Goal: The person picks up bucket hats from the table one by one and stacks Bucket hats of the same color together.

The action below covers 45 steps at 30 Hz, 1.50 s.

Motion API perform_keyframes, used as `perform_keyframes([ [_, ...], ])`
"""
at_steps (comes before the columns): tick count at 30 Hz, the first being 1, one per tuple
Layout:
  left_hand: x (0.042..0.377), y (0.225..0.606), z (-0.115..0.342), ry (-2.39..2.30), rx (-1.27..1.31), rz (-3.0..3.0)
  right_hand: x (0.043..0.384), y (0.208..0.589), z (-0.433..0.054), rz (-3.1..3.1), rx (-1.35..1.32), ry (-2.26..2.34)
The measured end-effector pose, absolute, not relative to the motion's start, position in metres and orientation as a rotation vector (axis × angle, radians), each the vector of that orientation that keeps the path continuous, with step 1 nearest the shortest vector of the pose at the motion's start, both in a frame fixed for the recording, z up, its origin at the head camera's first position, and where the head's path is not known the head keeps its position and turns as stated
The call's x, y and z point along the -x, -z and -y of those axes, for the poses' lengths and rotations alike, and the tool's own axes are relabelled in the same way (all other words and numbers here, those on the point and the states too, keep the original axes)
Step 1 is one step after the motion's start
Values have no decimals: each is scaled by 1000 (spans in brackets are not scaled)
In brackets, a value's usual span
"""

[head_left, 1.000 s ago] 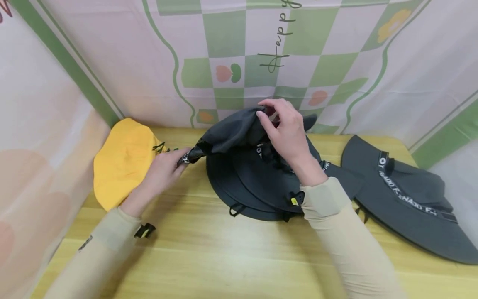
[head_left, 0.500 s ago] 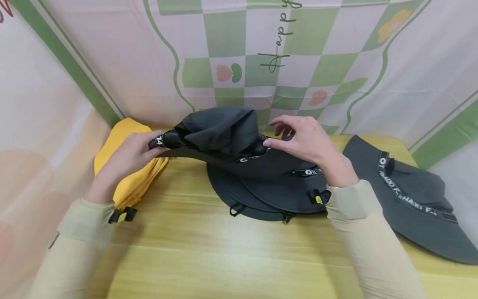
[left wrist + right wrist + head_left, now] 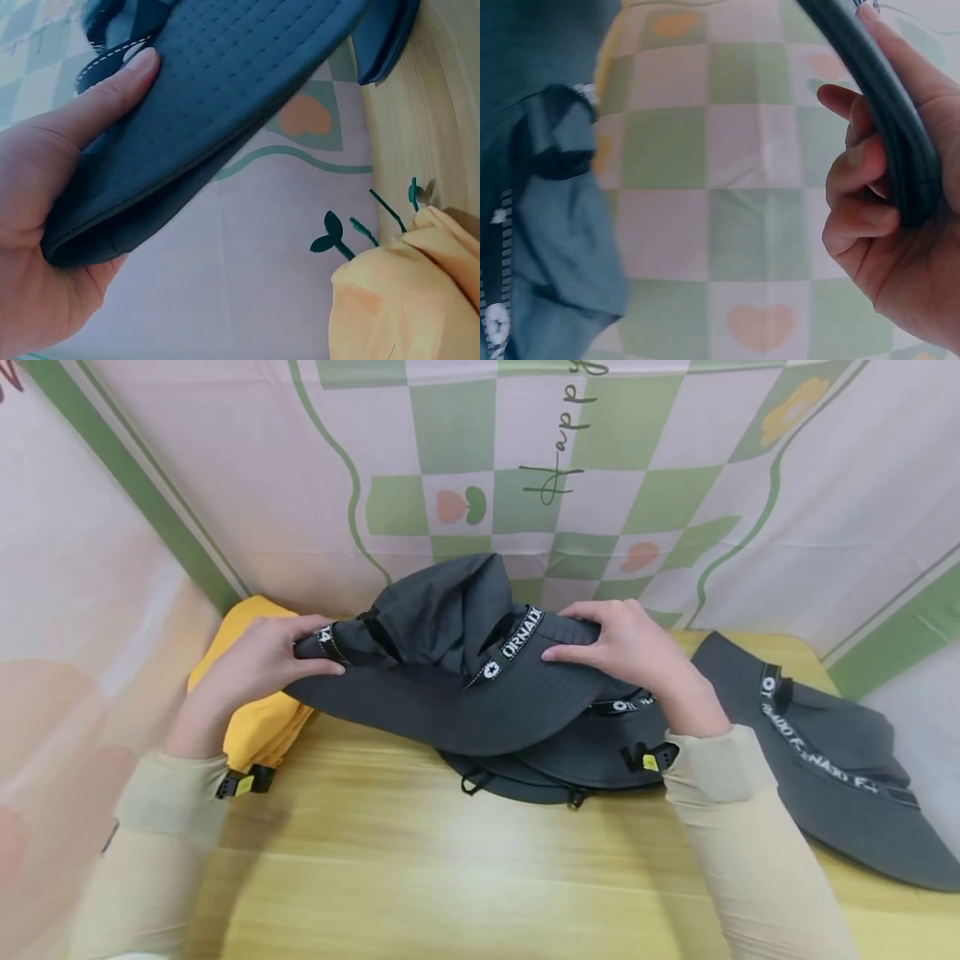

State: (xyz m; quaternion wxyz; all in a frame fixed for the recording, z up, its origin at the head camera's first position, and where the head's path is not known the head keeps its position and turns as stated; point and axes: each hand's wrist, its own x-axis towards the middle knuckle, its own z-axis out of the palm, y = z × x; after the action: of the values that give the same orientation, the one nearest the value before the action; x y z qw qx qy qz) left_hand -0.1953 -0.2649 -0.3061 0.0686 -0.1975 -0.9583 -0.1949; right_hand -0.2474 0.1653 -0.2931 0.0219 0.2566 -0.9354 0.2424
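Observation:
Both hands hold up a dark grey brimmed hat [image 3: 480, 710] with a black-and-white lettered band; its soft crown is crumpled. My left hand [image 3: 258, 660] grips the left end of its brim, thumb on one face and fingers behind, as the left wrist view shows. At the opposite end, my right hand [image 3: 626, 639] pinches the brim; its fingers curl round the edge in the right wrist view. The held hat partly covers a stack of similar dark hats [image 3: 551, 777] on the table.
Yellow hats [image 3: 412, 300] with green sprout-like stems lie behind my left hand. To the right, another dark brimmed hat [image 3: 840, 743] lies on the wooden table [image 3: 450, 868]. A checked curtain [image 3: 450, 435] hangs directly behind the table.
My left hand has moved left and up with the hat. My right hand has shifted right and now grips the other brim end. The brim has swung down, facing me.

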Motion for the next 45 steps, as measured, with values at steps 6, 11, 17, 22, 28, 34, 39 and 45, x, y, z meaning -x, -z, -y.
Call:
perform_keyframes([
  [6,199,316,257,535,528,2894,261,322,-167,2997,-807,-719],
  [11,200,323,253,555,364,2954,266,346,-164,3024,-846,-624],
  [17,202,334,251,504,227,2972,266,361,-157,3126,-859,-523],
  [22,200,338,241,459,151,2929,266,367,-157,3187,-920,-513],
  [28,198,348,231,469,71,2858,266,373,-169,3170,-910,-513],
  [34,198,358,229,524,-1,2894,269,375,-189,3136,-764,-536],
  [39,198,362,233,558,-5,2901,274,378,-206,3144,-494,-578],
  [45,196,364,237,580,-10,2904,280,388,-219,3269,-254,-651],
])
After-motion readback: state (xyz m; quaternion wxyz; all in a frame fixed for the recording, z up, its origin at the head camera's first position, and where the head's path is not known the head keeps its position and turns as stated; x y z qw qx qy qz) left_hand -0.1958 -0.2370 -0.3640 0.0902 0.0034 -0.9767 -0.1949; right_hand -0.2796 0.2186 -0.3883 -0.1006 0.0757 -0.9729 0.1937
